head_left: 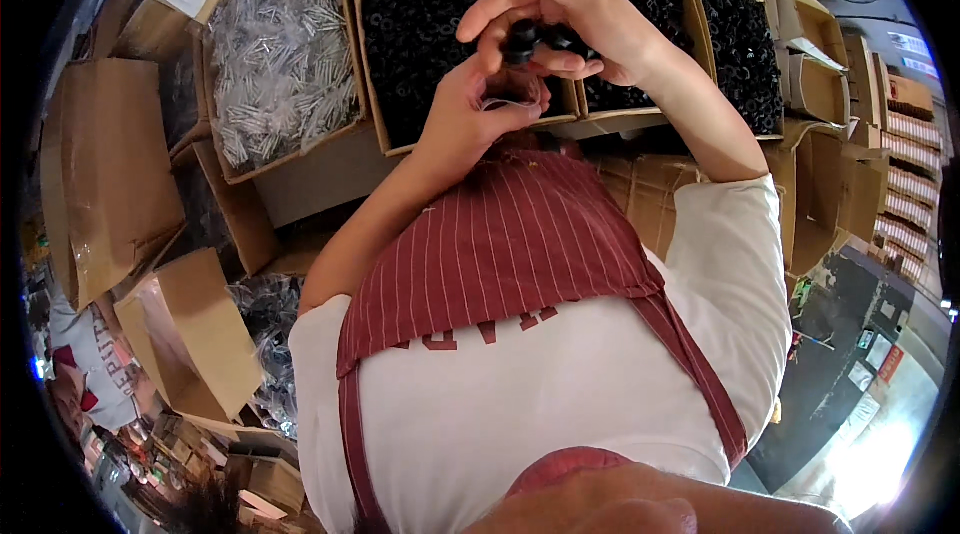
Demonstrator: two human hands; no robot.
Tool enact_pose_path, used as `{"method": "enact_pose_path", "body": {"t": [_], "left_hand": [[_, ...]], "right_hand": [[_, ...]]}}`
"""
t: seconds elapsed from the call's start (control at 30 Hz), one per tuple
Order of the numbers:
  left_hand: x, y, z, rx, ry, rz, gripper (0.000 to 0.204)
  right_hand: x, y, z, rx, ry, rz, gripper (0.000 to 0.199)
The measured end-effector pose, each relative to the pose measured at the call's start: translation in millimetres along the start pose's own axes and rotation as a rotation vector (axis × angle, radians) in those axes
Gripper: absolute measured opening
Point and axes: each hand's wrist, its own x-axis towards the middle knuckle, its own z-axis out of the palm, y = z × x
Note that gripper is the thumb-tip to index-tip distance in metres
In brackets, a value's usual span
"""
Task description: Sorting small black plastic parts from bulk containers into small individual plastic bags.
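Under both hands sat a big box [362, 44] of little black bits [420, 14], where the left hand [462, 119] gripped clear plastic [512, 95] and, just above it, the right hand [592, 22] held round black pieces [521, 41].

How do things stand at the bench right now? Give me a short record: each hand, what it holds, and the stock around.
Left hand: curled around a clear plastic piece, apparently a bag
Right hand: holding small black parts, just beyond the left hand
Ahead: loose black pieces in open cartons
Left of those: silvery pieces in clear bags
Worn: maroon striped apron
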Motion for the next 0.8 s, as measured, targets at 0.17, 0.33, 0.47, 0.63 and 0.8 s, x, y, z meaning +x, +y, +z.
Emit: {"method": "enact_pose_path", "body": {"t": [0.17, 0.33, 0.47, 0.63, 0.8], "left_hand": [[4, -5, -1, 0.017, 0.020, 0.159, 0.057], [7, -13, -6, 0.163, 0.012, 0.271, 0.061], [4, -11, -2, 0.094, 0.037, 0.158, 0.040], [1, -14, -1, -0.016, 0.021, 0.081, 0.033], [0, -11, -6, 0.056, 0.025, 0.144, 0.036]], "right_hand": [[-1, -4, 7, -0.132, -0.003, -0.051, 0.078], [-6, -16, 23, -0.452, 0.053, -0.194, 0.085], [10, -6, 13, -0.203, -0.060, -0.209, 0.087], [20, -4, 26, -0.013, -0.126, -0.304, 0.088], [30, 11, 6, 0.181, -0.511, -0.289, 0.065]]}}
